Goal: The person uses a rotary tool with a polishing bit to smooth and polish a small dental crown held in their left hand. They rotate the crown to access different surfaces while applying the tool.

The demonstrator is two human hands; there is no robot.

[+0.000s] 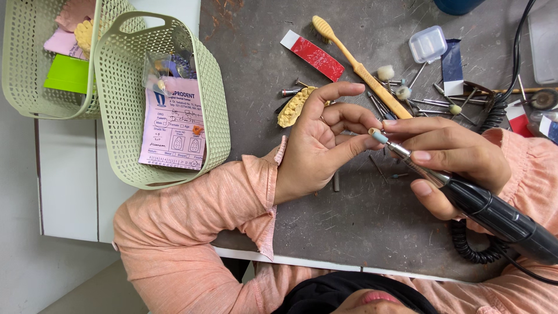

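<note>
Peach sleeves (192, 221) are seen nearest the camera, crossing the near edge of a dark grey worktop (349, 221). A black handpiece (494, 212) is gripped in the right hand (447, 160), fingers closed around its metal neck; its pale blue tip (379, 136) is held against the thumb of the left hand (322, 139). The left hand is held palm up and loosely curled, with the index finger stretched out and nothing gripped in it. A yellow dental cast (293, 107) is seen just beyond the left hand, partly hidden by the fingers. A coiled black cord (471, 247) is laid under the right wrist, close to the near edge.

Further back, the worktop is crowded: a yellow brush (354, 61), a red and white strip (314, 55), a small clear box (428, 43) and many scattered burs (442, 102) are spread toward the far right. To the left, two green baskets (116, 116) are stacked over the worktop's left edge and a white cabinet (67, 180), with a pink slip (172, 125) lying in the nearer one. Bare worktop is left only between the hands and the near edge, at the middle.
</note>
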